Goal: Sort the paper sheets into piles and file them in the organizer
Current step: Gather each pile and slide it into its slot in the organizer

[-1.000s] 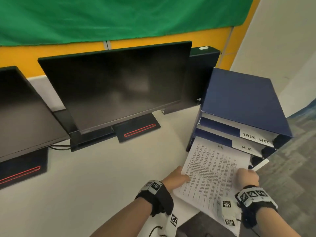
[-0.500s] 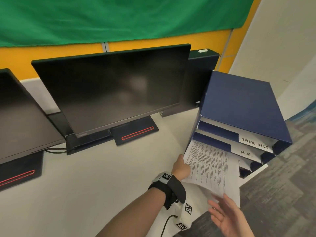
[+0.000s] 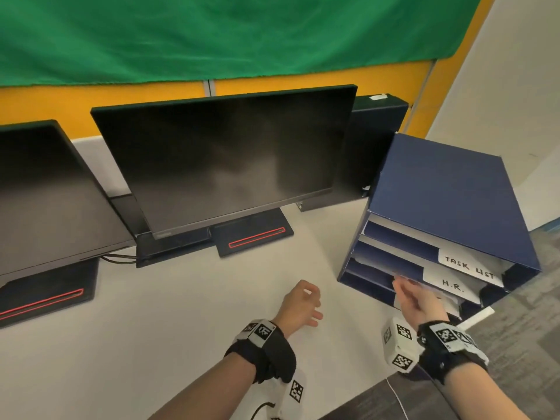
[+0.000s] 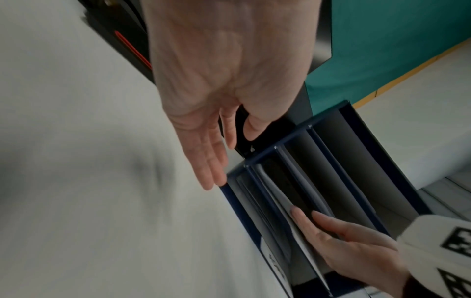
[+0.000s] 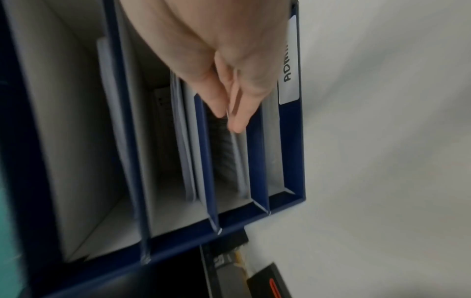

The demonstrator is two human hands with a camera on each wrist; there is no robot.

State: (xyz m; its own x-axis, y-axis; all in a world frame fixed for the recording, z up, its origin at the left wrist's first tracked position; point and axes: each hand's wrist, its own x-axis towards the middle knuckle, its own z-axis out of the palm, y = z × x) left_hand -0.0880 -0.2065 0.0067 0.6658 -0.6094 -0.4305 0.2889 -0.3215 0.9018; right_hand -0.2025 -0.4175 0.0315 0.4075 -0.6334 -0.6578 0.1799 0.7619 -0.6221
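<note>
The blue organizer [image 3: 448,189] stands at the table's right end, with lips labelled TASK LIST and H.R. In the right wrist view its lowest lip [image 5: 289,60] reads ADMIN. White sheets [image 5: 238,161] lie inside the slot just above that lip. My right hand [image 3: 403,286] reaches into this slot with straight fingers [image 5: 239,123] laid against the sheets' front edge [image 4: 277,199]. My left hand [image 3: 303,307] hovers over the table left of the organizer, fingers relaxed and palm empty [image 4: 216,157]. The other slots also hold paper.
Two dark monitors [image 3: 230,165] [image 3: 39,195] on black stands fill the back of the white table [image 3: 151,313]. A black box [image 3: 375,140] stands behind the organizer. The table's corner ends just right of the organizer, above grey carpet [image 3: 521,344].
The printed sheet that both hands held at the slot mouth has gone inside the organizer. My left hand let go and drew back; my right hand came back to the sheet's edge.
</note>
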